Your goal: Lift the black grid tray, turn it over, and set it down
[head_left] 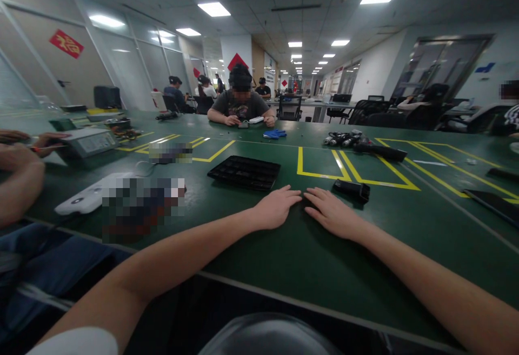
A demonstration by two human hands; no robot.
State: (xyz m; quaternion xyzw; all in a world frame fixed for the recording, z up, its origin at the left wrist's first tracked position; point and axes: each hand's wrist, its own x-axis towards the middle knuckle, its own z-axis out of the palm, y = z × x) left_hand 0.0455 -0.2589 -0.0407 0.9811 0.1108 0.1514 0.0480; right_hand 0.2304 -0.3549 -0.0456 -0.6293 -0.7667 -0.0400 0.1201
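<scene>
My left hand [279, 207] lies on the green table [259, 252] with its fingers stretched out and nothing in them. Facing it, my right hand [330, 212] also lies flat, fingers apart and holding nothing. A small gap separates the two sets of fingertips. Just beyond my left hand is a black, shallow tray-like piece [244, 172] with ribs or compartments. Close behind my right hand sits a small black box-shaped part [352, 190]; its kind is unclear.
Yellow tape [324, 175] marks rectangles on the table. Left are a white power strip [95, 192], a grey metal box [87, 143] and a co-worker's arm [20, 182]. Another person [242, 101] sits opposite, beyond a blue cloth-like item [274, 134]. Black tool-like items [381, 152] lie right.
</scene>
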